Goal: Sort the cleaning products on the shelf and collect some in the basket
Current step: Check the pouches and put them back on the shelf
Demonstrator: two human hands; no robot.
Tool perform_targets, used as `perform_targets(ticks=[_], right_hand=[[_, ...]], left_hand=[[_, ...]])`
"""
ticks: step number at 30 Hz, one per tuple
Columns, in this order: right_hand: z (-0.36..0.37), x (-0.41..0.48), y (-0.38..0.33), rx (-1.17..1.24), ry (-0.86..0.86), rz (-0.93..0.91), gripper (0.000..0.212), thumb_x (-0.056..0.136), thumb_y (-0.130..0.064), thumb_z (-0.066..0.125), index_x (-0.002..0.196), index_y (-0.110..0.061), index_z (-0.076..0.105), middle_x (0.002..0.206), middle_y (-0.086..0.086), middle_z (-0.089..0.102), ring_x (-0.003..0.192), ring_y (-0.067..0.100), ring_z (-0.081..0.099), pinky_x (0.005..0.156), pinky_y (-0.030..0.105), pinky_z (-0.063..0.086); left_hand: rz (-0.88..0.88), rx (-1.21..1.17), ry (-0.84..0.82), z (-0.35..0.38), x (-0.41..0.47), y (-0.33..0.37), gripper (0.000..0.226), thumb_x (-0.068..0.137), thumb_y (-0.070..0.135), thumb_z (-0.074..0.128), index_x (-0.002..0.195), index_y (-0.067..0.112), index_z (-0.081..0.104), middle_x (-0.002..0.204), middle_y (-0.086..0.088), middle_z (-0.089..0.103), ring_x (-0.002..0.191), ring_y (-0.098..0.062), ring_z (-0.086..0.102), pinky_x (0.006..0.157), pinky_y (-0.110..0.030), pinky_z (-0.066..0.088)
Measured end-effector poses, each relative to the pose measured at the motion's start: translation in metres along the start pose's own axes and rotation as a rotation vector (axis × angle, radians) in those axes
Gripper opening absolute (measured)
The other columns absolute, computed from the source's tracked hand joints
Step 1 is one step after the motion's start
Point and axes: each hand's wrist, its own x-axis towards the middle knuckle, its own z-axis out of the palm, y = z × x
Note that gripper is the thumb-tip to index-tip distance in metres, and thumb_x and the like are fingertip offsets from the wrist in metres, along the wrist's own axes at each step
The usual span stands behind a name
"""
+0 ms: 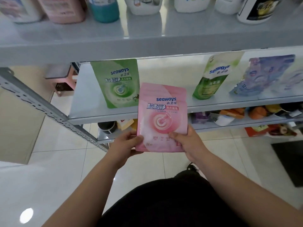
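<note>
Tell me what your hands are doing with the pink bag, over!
Holding pink pouch with left hand and right hand, lower corners. Pouch upright, in front of middle shelf. No basket in view.

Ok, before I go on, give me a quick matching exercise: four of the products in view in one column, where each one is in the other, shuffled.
Things:
1. pink Seaways pouch
2. green Seaways pouch
3. teal bottle
4. blue and purple pouch

Places:
A. on the upper shelf
B. gripped by the left hand and right hand, in front of the shelves
C. right part of the middle shelf
D. left part of the middle shelf, standing upright

Pairs: 1-B, 2-D, 3-A, 4-C.
</note>
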Motion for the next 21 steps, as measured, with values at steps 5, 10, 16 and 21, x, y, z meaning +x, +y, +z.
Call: perform_targets(ticks=[5,10,16,21], right_hand=[[-0.017,0.017,-0.006,-0.18,0.081,-0.011,0.038,0.088,-0.013,0.081,0.121,-0.02,0.065,0.111,0.005,0.077,0.105,0.029,0.073,0.096,0.048,0.057],[-0.033,0.049,-0.028,-0.416,0.164,-0.072,0.026,0.087,-0.03,0.079,0.092,-0.053,0.067,0.089,-0.02,0.074,0.093,0.011,0.071,0.076,0.032,0.055],[-0.039,0.106,-0.056,-0.467,0.17,-0.122,0.014,0.093,-0.02,0.073,0.092,-0.032,0.066,0.092,-0.003,0.075,0.09,0.021,0.07,0.08,0.039,0.056],[-0.03,0.155,-0.074,-0.565,0.104,-0.155,0.013,0.098,-0.025,0.066,0.092,-0.033,0.059,0.092,-0.015,0.07,0.086,0.007,0.066,0.066,0.026,0.047]], left_hand=[[0.078,0.123,0.151,0.021,0.018,0.009,0.033,0.076,0.027,0.079,0.092,0.011,0.054,0.094,-0.022,0.073,0.08,-0.03,0.071,0.08,-0.055,0.062],[0.131,0.298,0.191,0.053,0.042,0.02,0.006,0.091,0.026,0.069,0.095,0.022,0.069,0.092,0.0,0.077,0.092,-0.028,0.072,0.091,-0.058,0.056],[0.204,0.258,0.27,0.077,0.087,0.051,0.024,0.085,0.0,0.068,0.095,0.019,0.077,0.101,-0.015,0.071,0.072,0.007,0.068,0.063,-0.014,0.055],[0.166,0.184,0.268,0.084,0.126,0.067,0.05,0.096,0.001,0.059,0.089,0.05,0.062,0.095,0.007,0.068,0.074,0.001,0.064,0.046,-0.005,0.045]])
